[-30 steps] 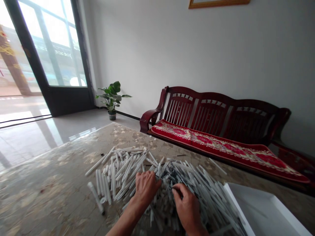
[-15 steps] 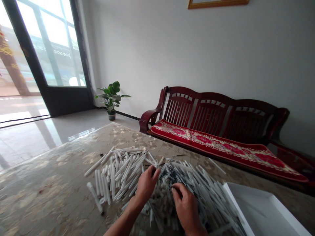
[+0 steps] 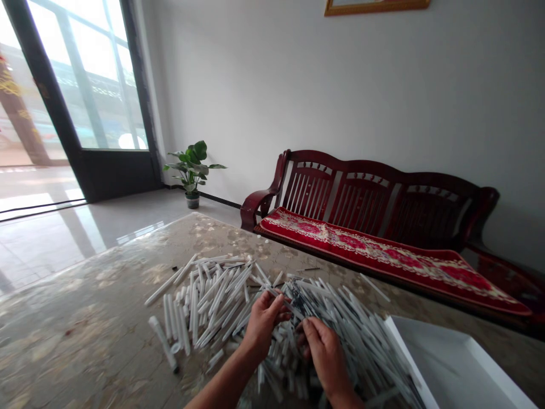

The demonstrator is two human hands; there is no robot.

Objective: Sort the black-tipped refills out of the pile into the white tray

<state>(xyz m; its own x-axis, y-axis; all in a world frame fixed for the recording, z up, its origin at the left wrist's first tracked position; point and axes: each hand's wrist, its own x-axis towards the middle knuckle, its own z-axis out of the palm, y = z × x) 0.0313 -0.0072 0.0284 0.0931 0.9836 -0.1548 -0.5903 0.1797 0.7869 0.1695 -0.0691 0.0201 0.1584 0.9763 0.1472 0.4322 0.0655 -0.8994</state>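
Note:
A slim, pale pen barrel spans the gap between my two hands above the heaps. My left hand pinches its far left end between thumb and fingers. At the other end, my right hand has thumb and forefinger closed on it. White pen tubes lie piled to the left of my left hand. Longer translucent barrels fan out to the right. Short pale caps or sleeves are heaped under and between the hands, partly hidden. Thin dark pieces, like refills, show behind the hands.
A shallow white box stands at the right on the patterned tablecloth. One capped tube lies apart at the left. Beyond the table are a red wooden bench and a potted plant.
My hands have closed together on a pale pen barrel now held between them. My left hand has shifted slightly right and down, its fingers turned toward the right hand.

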